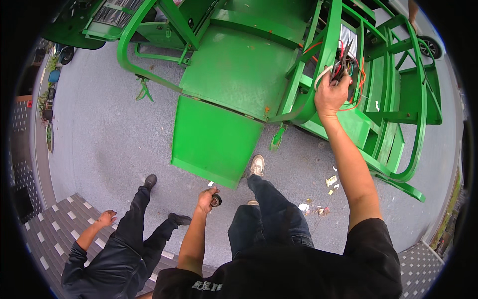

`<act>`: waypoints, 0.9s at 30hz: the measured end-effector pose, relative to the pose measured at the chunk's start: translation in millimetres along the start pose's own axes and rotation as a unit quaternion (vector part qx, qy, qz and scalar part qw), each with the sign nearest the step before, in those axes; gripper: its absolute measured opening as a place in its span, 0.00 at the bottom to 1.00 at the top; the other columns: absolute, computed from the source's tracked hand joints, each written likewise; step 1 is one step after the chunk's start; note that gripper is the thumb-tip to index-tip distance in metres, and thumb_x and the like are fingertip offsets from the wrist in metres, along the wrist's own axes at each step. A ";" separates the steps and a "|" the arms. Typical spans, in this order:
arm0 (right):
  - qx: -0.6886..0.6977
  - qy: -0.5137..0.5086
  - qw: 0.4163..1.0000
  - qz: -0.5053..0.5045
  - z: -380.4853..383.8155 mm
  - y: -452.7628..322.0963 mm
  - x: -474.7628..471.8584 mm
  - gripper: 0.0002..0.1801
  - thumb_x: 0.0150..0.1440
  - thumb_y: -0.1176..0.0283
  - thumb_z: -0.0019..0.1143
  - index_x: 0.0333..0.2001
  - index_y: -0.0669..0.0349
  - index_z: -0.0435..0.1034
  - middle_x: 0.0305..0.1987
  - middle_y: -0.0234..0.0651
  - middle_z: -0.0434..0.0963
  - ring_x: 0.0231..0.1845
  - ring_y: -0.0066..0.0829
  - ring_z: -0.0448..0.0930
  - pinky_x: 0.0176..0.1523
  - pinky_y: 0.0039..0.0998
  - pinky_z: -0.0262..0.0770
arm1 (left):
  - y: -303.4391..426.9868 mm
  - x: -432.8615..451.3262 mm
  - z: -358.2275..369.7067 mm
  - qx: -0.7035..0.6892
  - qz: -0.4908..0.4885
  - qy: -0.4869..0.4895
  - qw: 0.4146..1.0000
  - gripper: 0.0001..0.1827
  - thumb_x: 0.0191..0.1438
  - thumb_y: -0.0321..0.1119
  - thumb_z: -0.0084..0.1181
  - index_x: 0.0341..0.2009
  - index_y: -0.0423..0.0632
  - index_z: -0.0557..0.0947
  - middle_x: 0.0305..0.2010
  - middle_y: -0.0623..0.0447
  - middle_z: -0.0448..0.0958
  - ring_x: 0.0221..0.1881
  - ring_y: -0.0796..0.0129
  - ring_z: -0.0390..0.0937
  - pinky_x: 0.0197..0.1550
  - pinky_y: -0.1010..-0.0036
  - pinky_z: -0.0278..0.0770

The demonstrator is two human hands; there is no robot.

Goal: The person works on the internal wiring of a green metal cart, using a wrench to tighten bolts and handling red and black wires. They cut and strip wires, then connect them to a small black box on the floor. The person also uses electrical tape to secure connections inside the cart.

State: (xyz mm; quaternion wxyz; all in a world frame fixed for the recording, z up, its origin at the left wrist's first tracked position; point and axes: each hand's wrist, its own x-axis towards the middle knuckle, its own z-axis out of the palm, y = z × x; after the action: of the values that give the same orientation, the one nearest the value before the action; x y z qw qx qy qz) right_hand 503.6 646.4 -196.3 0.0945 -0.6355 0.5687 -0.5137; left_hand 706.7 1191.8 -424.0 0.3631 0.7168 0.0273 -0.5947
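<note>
My right hand (332, 95) is raised over the right part of a green metal vehicle frame (239, 67). Dark-bladed hand tools (341, 65), one with red on its grip, are held in it; their exact kind is not plain. A pale cable loop (322, 77) passes beside the fingers. Orange and other coloured wires (361, 80) lie in the open compartment behind this hand. Low in front of me, my left hand (207, 200) holds a dark roll of tape (216, 200), just below the edge of a lowered green ramp plate (216, 138).
Another person (112, 250) in dark clothes stands at the lower left. Green latches (277, 138) hang beside the plate. Paper scraps (331, 181) litter the pavement by my feet. A green tubular rail (418, 149) curves out at the right. A wheel (430, 46) shows at the upper right.
</note>
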 end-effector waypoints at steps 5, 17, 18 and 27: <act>0.032 -0.012 0.999 0.018 -1.6 -3.7 0.7 0.18 0.58 0.70 0.67 0.49 0.62 0.70 0.32 0.36 0.77 0.32 0.41 0.79 0.37 0.39 0.75 | 164.7 8.8 5.0 -0.159 0.031 0.047 0.986 0.13 0.66 0.37 0.59 0.42 0.38 0.83 0.38 0.49 0.80 0.35 0.66 0.77 0.36 0.71 0.78; -0.035 -0.042 0.997 0.055 -9.4 -15.8 1.7 0.22 0.52 0.80 0.67 0.50 0.67 0.68 0.28 0.31 0.74 0.19 0.29 0.68 0.28 0.31 0.68 | 584.4 117.9 67.7 -0.108 0.050 -0.075 0.990 0.13 0.66 0.38 0.59 0.43 0.38 0.82 0.38 0.49 0.81 0.38 0.63 0.79 0.42 0.69 0.81; -0.053 -0.052 0.996 0.052 -9.8 -16.9 0.6 0.22 0.51 0.81 0.66 0.50 0.66 0.67 0.29 0.31 0.74 0.20 0.29 0.68 0.28 0.31 0.68 | 615.2 136.3 81.2 -0.087 0.034 -0.093 0.991 0.13 0.66 0.37 0.60 0.43 0.38 0.82 0.39 0.49 0.81 0.39 0.63 0.79 0.43 0.68 0.81; -0.169 -0.081 0.976 0.107 -11.8 -25.5 -11.2 0.32 0.46 0.85 0.59 0.58 0.70 0.63 0.35 0.40 0.73 0.23 0.37 0.72 0.30 0.36 0.71 | 790.7 238.4 208.5 0.197 -0.019 -0.243 0.950 0.13 0.62 0.31 0.64 0.47 0.37 0.82 0.43 0.50 0.81 0.42 0.66 0.79 0.46 0.71 0.80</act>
State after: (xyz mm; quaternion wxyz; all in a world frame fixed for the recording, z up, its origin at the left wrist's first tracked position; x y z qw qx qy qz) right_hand 512.6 669.6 -179.2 0.0860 -0.6170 0.7027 -0.3436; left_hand 974.9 401.8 -252.1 0.1990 0.6076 -0.1661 -0.7507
